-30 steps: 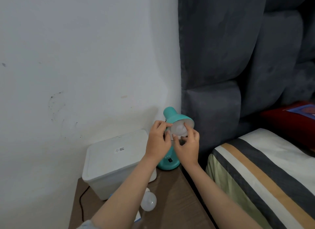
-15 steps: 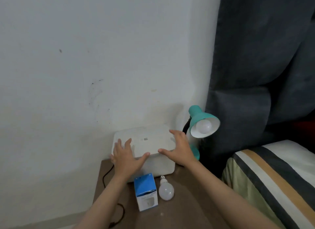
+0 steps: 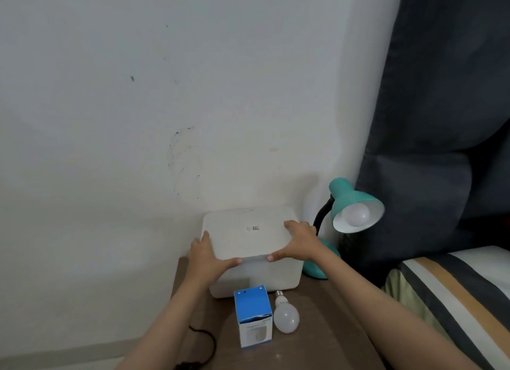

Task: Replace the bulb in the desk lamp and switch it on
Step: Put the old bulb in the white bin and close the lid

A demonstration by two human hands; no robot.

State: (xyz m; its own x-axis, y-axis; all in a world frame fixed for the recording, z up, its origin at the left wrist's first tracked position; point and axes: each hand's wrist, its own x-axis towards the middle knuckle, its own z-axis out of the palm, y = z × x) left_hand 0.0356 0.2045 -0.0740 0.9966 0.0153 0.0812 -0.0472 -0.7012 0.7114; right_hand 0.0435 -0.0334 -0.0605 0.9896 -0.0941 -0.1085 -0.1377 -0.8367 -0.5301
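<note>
A bulb already sat in the shade of the teal desk lamp, but it was not lit, so the replacing seemed done and the switching on was still left, as far as I could judge. Another bulb lay loose on the worktop, just beside a blue and white bulb box; it was probably the old one. Both hands were on the white plastic container that stood against the wall, next to the lamp base. The left hand held its left edge and the right hand its right edge, each grip closed on the lid rim. No switch was visible; a black cord ran off the worktop at the left. The container possibly stood in the way of the cord or plug.
</note>
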